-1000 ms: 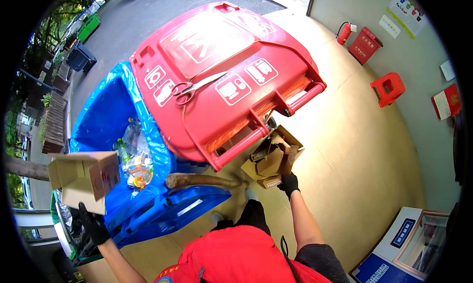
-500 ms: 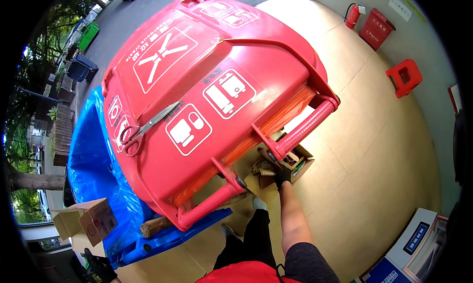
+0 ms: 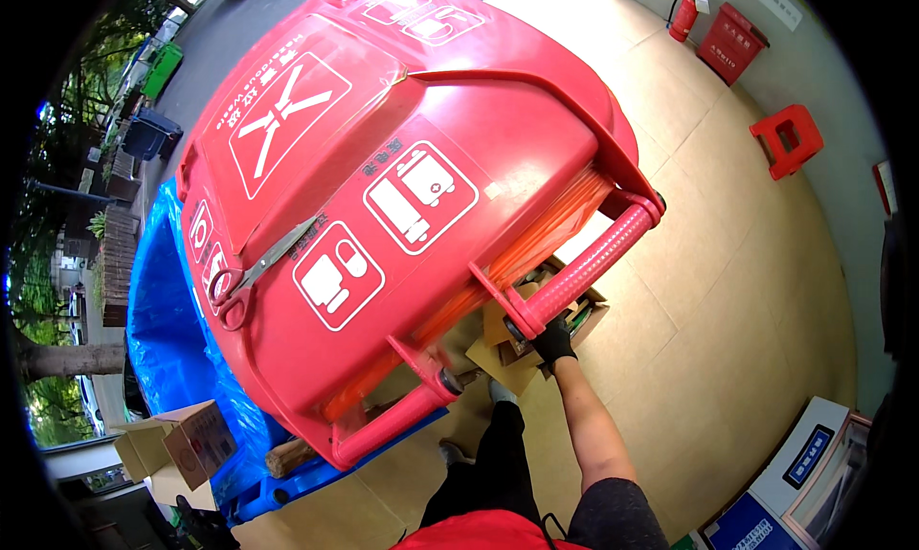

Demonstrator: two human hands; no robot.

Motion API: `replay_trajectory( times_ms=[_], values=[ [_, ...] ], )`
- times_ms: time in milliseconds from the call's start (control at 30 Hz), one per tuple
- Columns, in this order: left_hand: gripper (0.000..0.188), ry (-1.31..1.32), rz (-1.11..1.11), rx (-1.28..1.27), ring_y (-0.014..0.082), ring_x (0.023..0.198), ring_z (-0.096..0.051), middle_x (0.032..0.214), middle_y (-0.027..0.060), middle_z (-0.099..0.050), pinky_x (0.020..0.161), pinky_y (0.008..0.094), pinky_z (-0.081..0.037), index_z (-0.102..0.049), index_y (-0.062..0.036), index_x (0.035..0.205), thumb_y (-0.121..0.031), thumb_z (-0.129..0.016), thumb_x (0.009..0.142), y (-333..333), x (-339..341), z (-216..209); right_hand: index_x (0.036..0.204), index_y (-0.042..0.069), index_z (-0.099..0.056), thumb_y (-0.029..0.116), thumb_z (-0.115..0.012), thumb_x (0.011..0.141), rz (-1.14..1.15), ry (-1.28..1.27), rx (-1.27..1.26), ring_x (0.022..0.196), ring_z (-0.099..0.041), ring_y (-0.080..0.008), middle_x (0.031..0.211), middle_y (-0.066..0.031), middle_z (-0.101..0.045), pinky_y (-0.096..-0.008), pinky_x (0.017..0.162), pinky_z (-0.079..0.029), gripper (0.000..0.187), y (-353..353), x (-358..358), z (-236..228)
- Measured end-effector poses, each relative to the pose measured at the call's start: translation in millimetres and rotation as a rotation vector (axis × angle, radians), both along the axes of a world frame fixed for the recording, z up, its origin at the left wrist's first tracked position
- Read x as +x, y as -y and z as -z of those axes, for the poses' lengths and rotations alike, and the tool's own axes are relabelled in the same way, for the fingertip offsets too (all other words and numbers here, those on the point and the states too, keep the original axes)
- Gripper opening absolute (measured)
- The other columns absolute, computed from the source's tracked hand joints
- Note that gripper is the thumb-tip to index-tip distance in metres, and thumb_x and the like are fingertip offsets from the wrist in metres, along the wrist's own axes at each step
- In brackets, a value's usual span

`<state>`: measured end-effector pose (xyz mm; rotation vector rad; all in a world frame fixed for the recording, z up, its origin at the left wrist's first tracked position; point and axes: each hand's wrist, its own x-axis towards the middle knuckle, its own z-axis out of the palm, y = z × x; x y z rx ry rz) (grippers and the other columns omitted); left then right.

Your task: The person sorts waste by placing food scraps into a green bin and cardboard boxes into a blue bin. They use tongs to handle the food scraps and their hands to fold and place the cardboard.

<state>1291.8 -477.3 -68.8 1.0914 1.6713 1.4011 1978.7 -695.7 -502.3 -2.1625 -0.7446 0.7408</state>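
Note:
My left hand (image 3: 203, 529), in a black glove, is closed at the lower flap of an open cardboard box (image 3: 199, 442). This box is tilted beside the blue-lined bin (image 3: 172, 301). Also gloved in black, my right hand (image 3: 552, 345) reaches down to a second cardboard box (image 3: 589, 318) on the floor, filled with mixed small items. Its fingers look curled, but a bin handle and cardboard partly hide what they hold. A brown cardboard piece (image 3: 500, 360) sticks out just left of that hand. Scissors with dark red handles (image 3: 233, 301) lie on the red bin lid (image 3: 431, 291).
The large red bin with two ribbed handles (image 3: 593, 263) and an orange liner (image 3: 541, 229) fills the middle. A wood piece (image 3: 287, 457) rests at the blue bin's near edge. Farther right are a red stool (image 3: 787, 140), a fire extinguisher (image 3: 683, 19) and a red box (image 3: 732, 44).
My right hand has shifted slightly, and a brown cardboard piece now shows to its left. The box by my left hand sits a little lower and farther right. The view has shifted.

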Motion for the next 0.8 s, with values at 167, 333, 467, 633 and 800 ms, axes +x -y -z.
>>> replay_trajectory(
  times_ms=[167, 333, 467, 633, 800],
  values=[
    [0.017, 0.048, 0.022, -0.114, 0.005, 0.039, -0.029, 0.053, -0.0096, -0.031, 0.037, 0.0231, -0.025, -0.066, -0.0214, 0.092, -0.036, -0.06, 0.1, -3.6, 5.1, 0.1, 0.101, 0.008, -0.076, 0.015, -0.06, 0.085, 0.125, 0.051, -0.132, 0.103, -0.063, -0.0394, 0.106, -0.0248, -0.067, -0.0473, 0.09, -0.051, 0.023, -5.8, 7.2, 47.7],
    [0.018, 0.018, -0.01, -0.147, 0.0052, 0.041, -0.032, 0.054, -0.0093, -0.034, 0.038, 0.0232, -0.026, -0.066, -0.0207, 0.094, -0.036, -0.06, 0.1, 0.2, 25.8, -1.1, 0.116, 0.006, -0.068, 0.017, -0.058, 0.089, 0.158, 0.183, -0.124, 0.109, -0.062, -0.0412, 0.114, -0.0258, -0.066, -0.0471, 0.092, -0.051, 0.031, -24.7, 16.3, 81.8],
    [0.018, 0.004, -0.028, -0.163, 0.0054, 0.041, -0.034, 0.055, -0.009, -0.037, 0.039, 0.0233, -0.028, -0.066, -0.0202, 0.095, -0.036, -0.06, 0.1, 4.8, 32.5, -2.8, 0.115, 0.006, -0.068, 0.02, -0.058, 0.09, 0.153, 0.194, -0.093, 0.108, -0.063, -0.0404, 0.114, -0.0248, -0.066, -0.047, 0.091, -0.051, 0.031, -26.6, 16.2, 90.9],
    [0.018, -0.008, -0.023, -0.188, 0.0056, 0.043, -0.036, 0.056, -0.0086, -0.04, 0.039, 0.0234, -0.03, -0.066, -0.0196, 0.096, -0.036, -0.06, 0.1, 3.8, 39.2, -5.1, 0.114, 0.007, -0.068, 0.022, -0.057, 0.09, 0.159, 0.147, -0.096, 0.107, -0.063, -0.0393, 0.114, -0.0236, -0.067, -0.047, 0.091, -0.052, 0.03, -22.4, 6.6, 97.2],
    [0.019, -0.016, -0.006, -0.198, 0.0058, 0.044, -0.039, 0.057, -0.0083, -0.043, 0.04, 0.0236, -0.031, -0.066, -0.019, 0.097, -0.036, -0.059, 0.1, -1.9, 46.7, -6.9, 0.113, 0.009, -0.069, 0.025, -0.057, 0.091, 0.236, 0.005, -0.082, 0.105, -0.065, -0.038, 0.113, -0.0218, -0.068, -0.0472, 0.089, -0.052, 0.03, -7.8, 21.4, 102.4]
  ],
)
